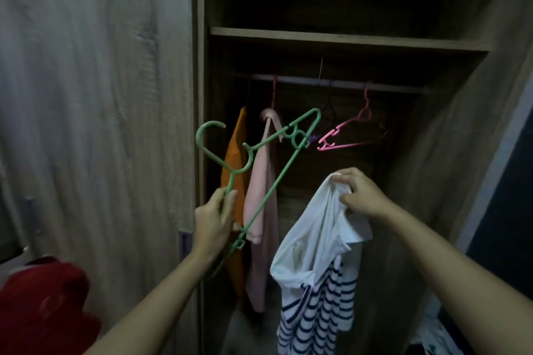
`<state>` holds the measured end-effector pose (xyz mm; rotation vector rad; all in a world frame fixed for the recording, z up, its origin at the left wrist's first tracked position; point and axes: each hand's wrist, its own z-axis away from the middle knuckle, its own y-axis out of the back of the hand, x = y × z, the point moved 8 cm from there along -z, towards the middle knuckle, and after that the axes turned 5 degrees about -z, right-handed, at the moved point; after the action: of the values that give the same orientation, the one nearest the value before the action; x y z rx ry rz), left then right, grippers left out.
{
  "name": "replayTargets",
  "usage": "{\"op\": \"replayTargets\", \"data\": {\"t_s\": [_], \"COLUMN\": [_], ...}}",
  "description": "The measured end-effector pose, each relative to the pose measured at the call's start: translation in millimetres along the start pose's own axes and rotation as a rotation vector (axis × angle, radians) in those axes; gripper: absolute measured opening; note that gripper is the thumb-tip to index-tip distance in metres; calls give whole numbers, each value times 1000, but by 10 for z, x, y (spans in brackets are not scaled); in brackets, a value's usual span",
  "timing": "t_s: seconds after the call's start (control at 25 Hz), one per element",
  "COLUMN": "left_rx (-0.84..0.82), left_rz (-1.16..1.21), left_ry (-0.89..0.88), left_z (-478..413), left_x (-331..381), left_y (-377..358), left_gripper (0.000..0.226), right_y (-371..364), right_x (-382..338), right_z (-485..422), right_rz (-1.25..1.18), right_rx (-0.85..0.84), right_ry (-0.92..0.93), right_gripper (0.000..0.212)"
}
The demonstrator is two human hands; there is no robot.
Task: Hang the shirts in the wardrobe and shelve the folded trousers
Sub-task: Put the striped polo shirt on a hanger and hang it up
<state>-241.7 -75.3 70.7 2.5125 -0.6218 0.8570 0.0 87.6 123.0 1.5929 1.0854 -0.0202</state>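
Observation:
My left hand [215, 220] grips a green plastic hanger [261, 163], tilted with its hook up to the left, in front of the open wardrobe. My right hand [359, 192] pinches the collar of a white shirt with navy stripes [314, 274], which hangs down below it. On the wardrobe rail [340, 83] an orange garment [238, 181] and a pink shirt [264, 210] hang at the left. An empty pink hanger [353, 131] hangs at the right of the rail. No folded trousers are in view.
A wooden shelf [346, 39] spans the wardrobe above the rail. The closed wardrobe door [101, 95] fills the left side. A red cloth [43, 302] lies at the bottom left. More laundry [435, 337] lies at the bottom right, next to a dark wall.

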Motion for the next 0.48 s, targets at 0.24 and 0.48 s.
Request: {"op": "replayTargets", "data": {"t_s": [0.24,0.48], "left_rx": [-198,-377], "left_rz": [-26,-161], "left_ry": [-151,-352], "left_z": [641,810], "left_x": [-32,474], "left_y": [535,267], "left_gripper": [12,40], "right_y": [122,-61], "right_x": [98,-510], "right_z": [132,518], "right_rz": [15,183], "right_rx": [21,-114], "right_ry": [2,242], "right_gripper": [56,62]}}
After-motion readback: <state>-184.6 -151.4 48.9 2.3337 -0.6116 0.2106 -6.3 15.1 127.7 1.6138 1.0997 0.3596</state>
